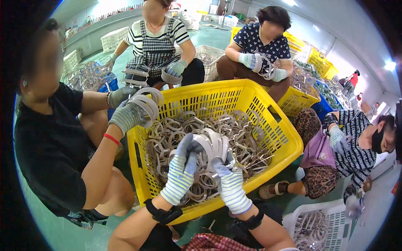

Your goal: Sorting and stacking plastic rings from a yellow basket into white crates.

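Observation:
My left hand (pixel 180 173), in a striped knit glove with a grey palm, is closed on the left side of a fanned stack of pale metal band clamps (pixel 214 143). Its thumb and fingers press against the curved bands. From the right, my right hand (pixel 233 184), gloved alike, grips the lower right part of the same stack, its fingertips partly hidden behind the bands. Both hands are over a yellow plastic crate (pixel 274 165), close to its front side. Inside it lies a heap of loose metal band clamps (pixel 184 119) with thin straight ends.
At the left, a co-worker's gloved hand (pixel 127 113) holds several bands over the crate rim. Two people sit behind the crate, also holding bands. A white basket of clamps (pixel 335 221) stands at the lower right, near another seated person. More yellow crates (pixel 320 62) stand behind.

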The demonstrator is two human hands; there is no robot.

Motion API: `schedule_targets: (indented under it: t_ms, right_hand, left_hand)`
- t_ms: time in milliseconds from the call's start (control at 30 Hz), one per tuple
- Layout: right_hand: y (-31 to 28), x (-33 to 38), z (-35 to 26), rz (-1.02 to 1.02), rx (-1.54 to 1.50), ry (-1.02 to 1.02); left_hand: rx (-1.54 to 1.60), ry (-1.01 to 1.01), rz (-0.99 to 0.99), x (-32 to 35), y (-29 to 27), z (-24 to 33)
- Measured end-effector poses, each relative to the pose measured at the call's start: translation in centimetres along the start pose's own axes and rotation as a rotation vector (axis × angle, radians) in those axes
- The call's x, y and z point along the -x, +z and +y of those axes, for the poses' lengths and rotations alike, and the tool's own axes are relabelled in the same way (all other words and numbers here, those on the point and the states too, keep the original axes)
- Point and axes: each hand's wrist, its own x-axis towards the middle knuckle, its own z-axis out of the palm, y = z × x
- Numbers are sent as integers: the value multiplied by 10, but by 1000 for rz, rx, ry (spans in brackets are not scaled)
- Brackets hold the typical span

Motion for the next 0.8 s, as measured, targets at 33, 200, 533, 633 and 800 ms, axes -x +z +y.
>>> schedule_targets:
  t_ms: [33,200,533,633,800]
  right_hand:
    - [0,0,-2,11,117,-28]
    - [2,3,4,-33,-74,5]
    - [6,7,17,-126,-266,111]
    - [16,11,7,-157,-291,100]
    - [17,6,3,-60,-208,3]
  left_hand:
    - [92,2,17,-1,-2,-2]
    - [73,-68,89,2,5,12]
    - [154,-194,96,3,13,17]
    - [75,-231,46,3,8,18]
    - [221,-226,141,-5,-9,20]
